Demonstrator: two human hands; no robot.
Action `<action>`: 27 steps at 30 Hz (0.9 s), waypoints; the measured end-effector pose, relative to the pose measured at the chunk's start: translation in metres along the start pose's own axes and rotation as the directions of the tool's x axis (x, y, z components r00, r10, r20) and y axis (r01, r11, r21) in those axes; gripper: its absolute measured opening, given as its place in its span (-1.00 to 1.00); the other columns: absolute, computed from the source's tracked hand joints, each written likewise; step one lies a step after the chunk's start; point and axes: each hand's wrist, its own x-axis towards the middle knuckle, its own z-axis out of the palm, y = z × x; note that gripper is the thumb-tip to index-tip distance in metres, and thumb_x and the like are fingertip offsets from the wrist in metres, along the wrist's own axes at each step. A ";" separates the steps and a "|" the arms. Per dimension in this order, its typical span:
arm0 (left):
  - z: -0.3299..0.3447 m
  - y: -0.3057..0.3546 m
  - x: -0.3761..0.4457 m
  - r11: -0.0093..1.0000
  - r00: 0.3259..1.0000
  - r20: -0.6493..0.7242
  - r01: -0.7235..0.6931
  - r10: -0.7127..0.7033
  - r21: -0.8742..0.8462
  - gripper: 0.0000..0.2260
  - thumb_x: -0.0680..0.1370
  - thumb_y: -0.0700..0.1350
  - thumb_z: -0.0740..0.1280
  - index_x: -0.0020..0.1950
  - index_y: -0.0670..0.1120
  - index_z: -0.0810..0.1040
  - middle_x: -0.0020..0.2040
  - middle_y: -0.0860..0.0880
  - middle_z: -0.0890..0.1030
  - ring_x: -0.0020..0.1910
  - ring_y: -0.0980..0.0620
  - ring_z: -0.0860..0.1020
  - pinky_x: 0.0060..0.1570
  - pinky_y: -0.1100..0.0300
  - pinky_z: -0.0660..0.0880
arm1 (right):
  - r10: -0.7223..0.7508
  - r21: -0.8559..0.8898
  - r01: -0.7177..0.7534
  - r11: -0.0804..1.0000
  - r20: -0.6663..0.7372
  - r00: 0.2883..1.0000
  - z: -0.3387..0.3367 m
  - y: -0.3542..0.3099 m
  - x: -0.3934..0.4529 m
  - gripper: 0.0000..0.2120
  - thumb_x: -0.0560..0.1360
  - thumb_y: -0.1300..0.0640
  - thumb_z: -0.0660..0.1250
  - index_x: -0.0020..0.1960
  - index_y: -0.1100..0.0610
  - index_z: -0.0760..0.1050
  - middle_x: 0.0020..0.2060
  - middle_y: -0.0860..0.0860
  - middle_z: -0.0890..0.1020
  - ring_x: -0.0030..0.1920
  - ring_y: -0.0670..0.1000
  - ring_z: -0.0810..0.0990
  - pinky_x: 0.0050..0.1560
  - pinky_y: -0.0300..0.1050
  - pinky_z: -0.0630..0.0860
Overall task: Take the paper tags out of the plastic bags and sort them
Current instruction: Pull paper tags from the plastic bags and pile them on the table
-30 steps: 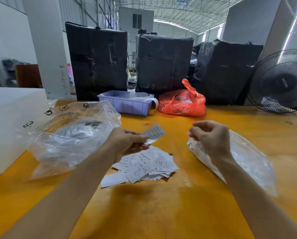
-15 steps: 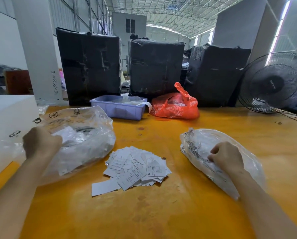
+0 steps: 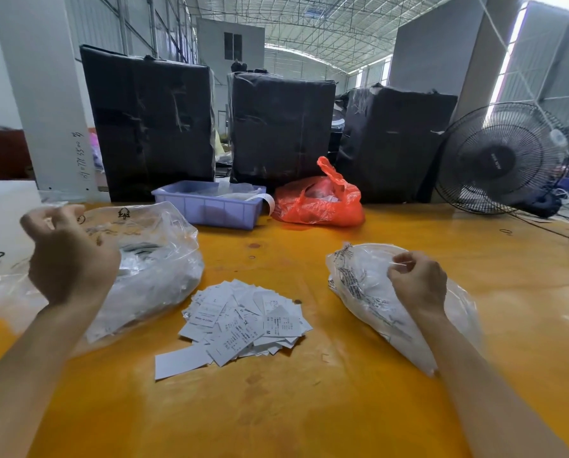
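Bare tabletop (image 3: 276,408) lies open below the tag pile (image 3: 243,320), bags flanking.

2 hands: left hand (image 3: 68,259), right hand (image 3: 417,282). 2 clear plastic bags: left bag (image 3: 157,269), right bag (image 3: 362,285). 1 loose pile of paper tags (image 3: 243,320), too many and too overlapped to count. 1 lavender plastic bin (image 3: 207,208). 1 red plastic bag (image 3: 319,201). 3 black-wrapped bundles (image 3: 151,123). 1 black fan (image 3: 499,158). 1 yellow bench (image 3: 276,408).
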 end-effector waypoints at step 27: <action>0.011 0.107 -0.100 0.690 0.431 0.864 0.543 0.259 -0.478 -0.64 0.27 0.11 0.43 -0.03 -0.06 0.66 -0.15 -0.01 0.70 -0.19 0.11 0.64 -0.16 0.23 0.52 | -0.219 0.559 -0.586 0.587 0.806 0.550 0.022 -0.097 -0.081 -0.64 0.38 -0.09 0.31 -0.21 0.23 0.62 -0.39 0.09 0.62 -0.46 -0.06 0.53 -0.46 -0.26 0.46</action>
